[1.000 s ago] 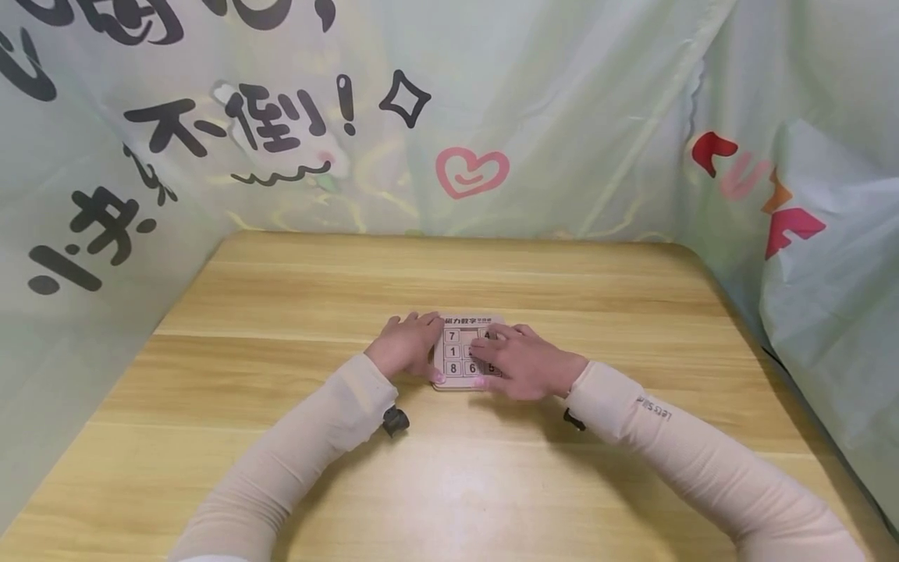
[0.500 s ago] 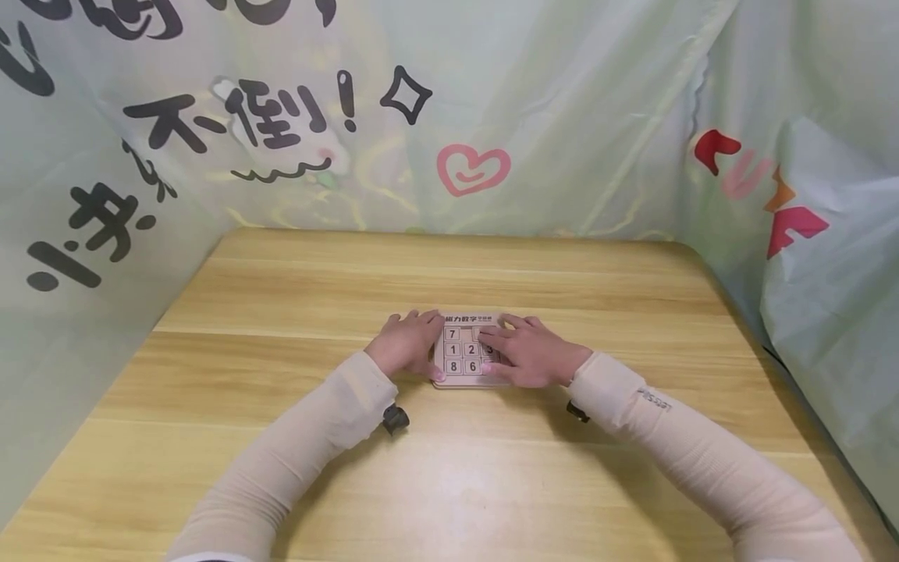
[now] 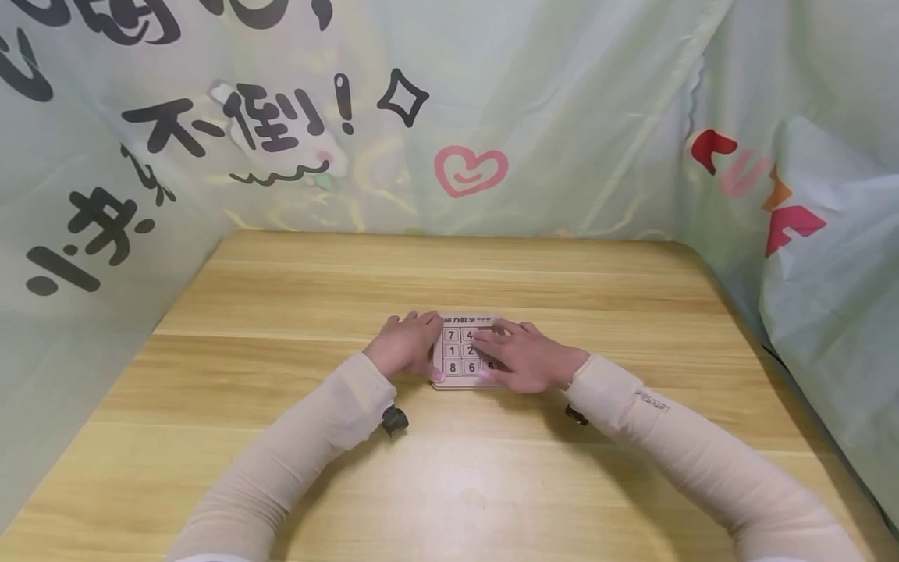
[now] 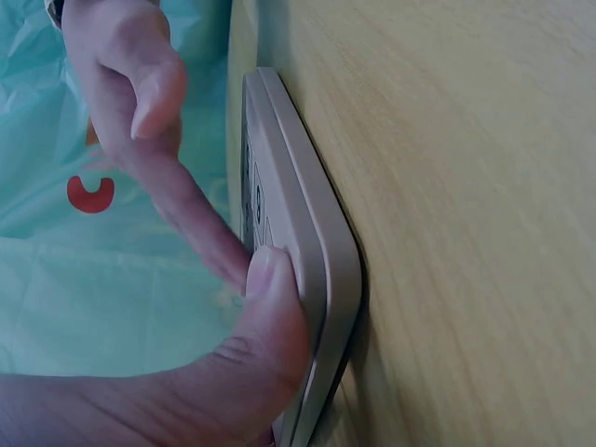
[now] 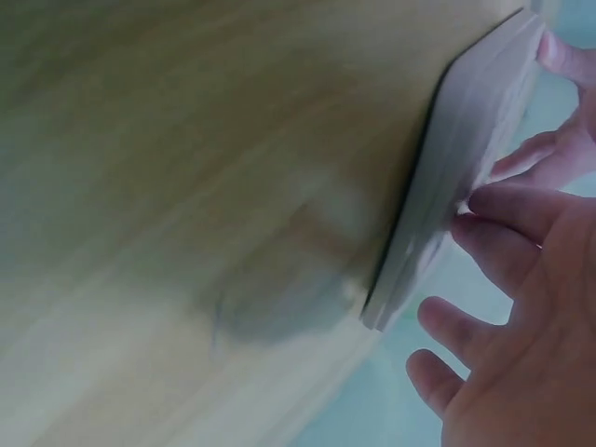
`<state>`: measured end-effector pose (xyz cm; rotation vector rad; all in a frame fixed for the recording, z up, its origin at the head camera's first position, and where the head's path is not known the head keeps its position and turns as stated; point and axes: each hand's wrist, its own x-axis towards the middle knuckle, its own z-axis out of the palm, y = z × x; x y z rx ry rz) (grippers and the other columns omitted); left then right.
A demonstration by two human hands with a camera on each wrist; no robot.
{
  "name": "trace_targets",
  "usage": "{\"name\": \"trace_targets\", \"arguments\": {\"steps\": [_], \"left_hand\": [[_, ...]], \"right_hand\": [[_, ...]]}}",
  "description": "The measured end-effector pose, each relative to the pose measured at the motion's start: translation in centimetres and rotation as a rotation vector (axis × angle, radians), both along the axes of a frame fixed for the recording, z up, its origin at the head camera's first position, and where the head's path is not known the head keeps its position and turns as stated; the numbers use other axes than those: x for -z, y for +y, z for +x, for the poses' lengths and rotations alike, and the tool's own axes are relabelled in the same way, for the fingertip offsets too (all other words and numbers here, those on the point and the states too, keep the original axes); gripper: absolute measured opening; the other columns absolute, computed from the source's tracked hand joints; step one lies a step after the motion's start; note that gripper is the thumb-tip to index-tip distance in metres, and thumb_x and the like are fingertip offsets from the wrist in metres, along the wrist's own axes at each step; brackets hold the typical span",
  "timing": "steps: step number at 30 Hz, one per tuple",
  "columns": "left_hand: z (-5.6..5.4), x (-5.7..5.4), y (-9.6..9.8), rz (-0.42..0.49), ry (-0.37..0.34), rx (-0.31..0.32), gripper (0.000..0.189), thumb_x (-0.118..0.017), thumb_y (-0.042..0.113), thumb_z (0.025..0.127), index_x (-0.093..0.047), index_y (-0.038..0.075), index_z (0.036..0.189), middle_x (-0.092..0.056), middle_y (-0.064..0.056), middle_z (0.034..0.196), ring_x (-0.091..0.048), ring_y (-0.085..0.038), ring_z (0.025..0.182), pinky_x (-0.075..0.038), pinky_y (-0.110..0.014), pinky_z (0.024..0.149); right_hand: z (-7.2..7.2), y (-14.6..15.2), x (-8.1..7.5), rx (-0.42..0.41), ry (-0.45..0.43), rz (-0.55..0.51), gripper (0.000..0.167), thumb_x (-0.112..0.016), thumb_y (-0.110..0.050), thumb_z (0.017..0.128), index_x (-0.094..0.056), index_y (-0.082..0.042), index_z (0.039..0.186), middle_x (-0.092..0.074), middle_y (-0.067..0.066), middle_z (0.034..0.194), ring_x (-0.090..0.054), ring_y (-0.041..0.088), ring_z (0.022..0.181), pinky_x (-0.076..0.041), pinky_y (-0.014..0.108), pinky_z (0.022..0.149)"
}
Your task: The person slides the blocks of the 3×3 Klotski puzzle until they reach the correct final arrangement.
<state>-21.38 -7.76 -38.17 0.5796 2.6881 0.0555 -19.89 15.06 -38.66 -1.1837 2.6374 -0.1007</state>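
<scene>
A sliding number puzzle [image 3: 460,383] in a pale, rounded frame lies flat on the table. Tiles 7, 4, 1, 2, 8 and 6 can be read in the head view; tile 5 is partly covered. My left hand [image 3: 407,343] grips the puzzle's left side, thumb [image 4: 270,298] on the near corner and fingers at the far one. Over the right part of the puzzle lies my right hand [image 3: 530,359], its fingertips on the tiles near 4 and 2. It hides most of the right column. In the right wrist view, its fingers [image 5: 503,247] are relaxed and slightly spread.
The wood-grain table [image 3: 449,484] stretches around the puzzle on all sides. Behind it and at both sides hangs a pale green printed curtain [image 3: 562,117]. A dark cable [image 3: 779,363] runs along the table's right edge.
Tile 4 has slid left, from the top right corner to the top middle beside 7. My right hand moved up to the top row, then slightly back down. My left hand stayed put.
</scene>
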Motion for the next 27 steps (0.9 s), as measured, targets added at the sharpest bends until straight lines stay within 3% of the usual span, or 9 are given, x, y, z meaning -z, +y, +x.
{"name": "trace_targets", "arguments": {"steps": [12, 27], "left_hand": [[0.2, 0.0, 0.0, 0.013, 0.015, 0.003, 0.103, -0.080, 0.051, 0.072, -0.030, 0.008, 0.150, -0.025, -0.009, 0.158, -0.026, -0.041, 0.140, -0.021, -0.058, 0.113], [0.1, 0.0, 0.0, 0.011, -0.002, -0.004, 0.102, -0.079, 0.052, 0.071, -0.031, 0.008, 0.150, -0.023, -0.009, 0.159, -0.024, -0.040, 0.141, -0.019, -0.058, 0.113]], "right_hand": [[1.2, 1.5, -0.6, 0.010, 0.002, -0.006, 0.060, -0.042, -0.048, 0.100, -0.047, -0.008, 0.144, -0.042, 0.013, 0.148, -0.027, 0.045, 0.139, -0.026, 0.065, 0.105], [-0.4, 1.2, 0.6, 0.055, 0.059, -0.030, 0.064, -0.043, -0.050, 0.098, -0.043, -0.007, 0.146, -0.040, 0.012, 0.150, -0.024, 0.045, 0.139, -0.025, 0.064, 0.107]]}}
